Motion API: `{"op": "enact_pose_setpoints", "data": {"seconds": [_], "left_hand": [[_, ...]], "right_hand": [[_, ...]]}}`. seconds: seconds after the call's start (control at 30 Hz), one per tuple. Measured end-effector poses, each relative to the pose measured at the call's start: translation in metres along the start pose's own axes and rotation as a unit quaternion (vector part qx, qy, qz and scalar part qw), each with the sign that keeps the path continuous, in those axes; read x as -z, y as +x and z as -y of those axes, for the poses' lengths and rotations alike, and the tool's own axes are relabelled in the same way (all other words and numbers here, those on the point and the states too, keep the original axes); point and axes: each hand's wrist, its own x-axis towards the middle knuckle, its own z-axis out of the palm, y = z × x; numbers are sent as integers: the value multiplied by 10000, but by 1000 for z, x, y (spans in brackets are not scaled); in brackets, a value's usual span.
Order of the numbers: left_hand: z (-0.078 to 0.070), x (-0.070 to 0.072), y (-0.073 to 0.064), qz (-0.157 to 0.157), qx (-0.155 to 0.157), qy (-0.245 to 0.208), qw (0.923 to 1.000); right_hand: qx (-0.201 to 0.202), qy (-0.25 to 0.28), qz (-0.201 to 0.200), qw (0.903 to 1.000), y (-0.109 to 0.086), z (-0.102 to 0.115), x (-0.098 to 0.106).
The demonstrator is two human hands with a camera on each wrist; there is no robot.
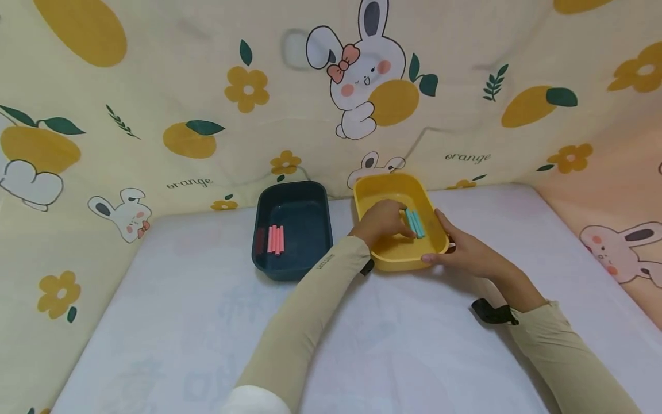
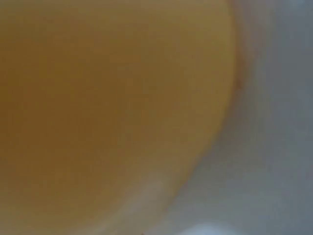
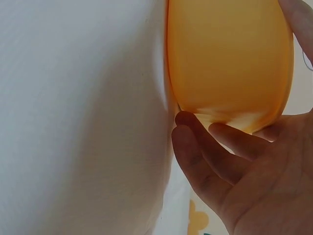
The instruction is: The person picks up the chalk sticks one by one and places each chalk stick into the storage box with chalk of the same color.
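Observation:
In the head view a yellow tray (image 1: pixel 390 263) stands at the back of the table, with several short light-blue sticks (image 1: pixel 415 224) in it. My left hand (image 1: pixel 385 221) reaches over its left rim, thumb and fingertips beside the sticks; whether they pinch one is hidden. The left wrist view has only a blurred yellow surface (image 2: pixel 107 107). My right hand (image 1: pixel 465 250) holds the tray's front right corner, thumb at the front and a finger along the right side. In the right wrist view several fingers (image 3: pixel 234 139) lie against the tray's wall (image 3: pixel 230 54).
To the left stands a dark blue tray (image 1: pixel 292 271) holding several pink sticks (image 1: pixel 276 240). The table (image 1: pixel 170 322) has a white cover. A cream cloth printed with rabbits and oranges (image 1: pixel 310 138) rises directly behind both trays.

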Motion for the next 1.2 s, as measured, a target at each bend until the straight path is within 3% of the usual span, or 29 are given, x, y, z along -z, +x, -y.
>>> {"op": "enact_pose_setpoints", "data": {"seconds": [0.1, 0.33, 0.57, 0.8, 0.9, 1.2], "left_hand": [[0, -2, 0, -54, 142, -11, 9999], [-1, -16, -2, -204, 51, 1003, 9947], [0, -17, -4, -196, 307, 1119, 9930], [-3, -18, -1, -119, 361, 1473, 9884], [-3, -17, -2, -99, 358, 1335, 9903], [-4, -14, 0, -170, 376, 339, 9986]], "right_hand": [[-21, -11, 26, 10000, 0, 3, 1], [-32, 68, 30, 10000, 0, 5, -1], [10, -14, 1, 10000, 1, 6, -1], [6, -20, -4, 10000, 0, 6, 1], [-8, 29, 12, 10000, 0, 5, 0], [-7, 77, 1, 10000, 1, 1, 0]]}}
